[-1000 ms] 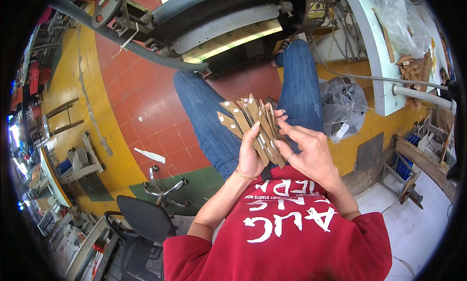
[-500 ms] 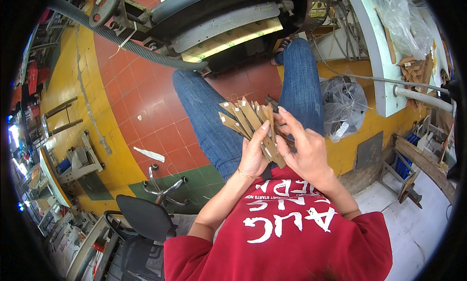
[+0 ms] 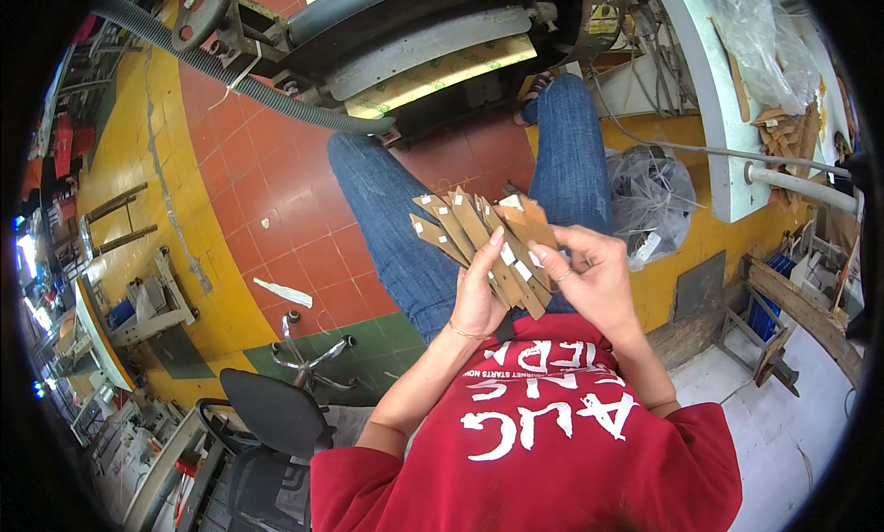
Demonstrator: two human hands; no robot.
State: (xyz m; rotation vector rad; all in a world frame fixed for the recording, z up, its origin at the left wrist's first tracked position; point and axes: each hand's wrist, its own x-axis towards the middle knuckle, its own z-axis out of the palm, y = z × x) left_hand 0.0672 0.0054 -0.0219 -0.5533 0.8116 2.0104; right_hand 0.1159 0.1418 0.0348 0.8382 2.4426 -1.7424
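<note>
A fanned bundle of flat brown strips with pointed ends and small white labels is held above my lap. My left hand is closed around the bundle's near left side, thumb pressed on top. On the right, my right hand pinches the strips at that edge, with its thumb on their upper face and its fingers curled behind. Whether the strips are leather or board I cannot tell. The fingers under the bundle are hidden.
A machine with a roller stands in front of my knees. At right are a pale table edge, a pile of brown pieces and a clear plastic bag on the floor. A black swivel chair stands at lower left.
My right hand has shifted slightly right and lower, its raised fingers now curled behind the strips. The strips at the right side have spread out, showing more white labels.
</note>
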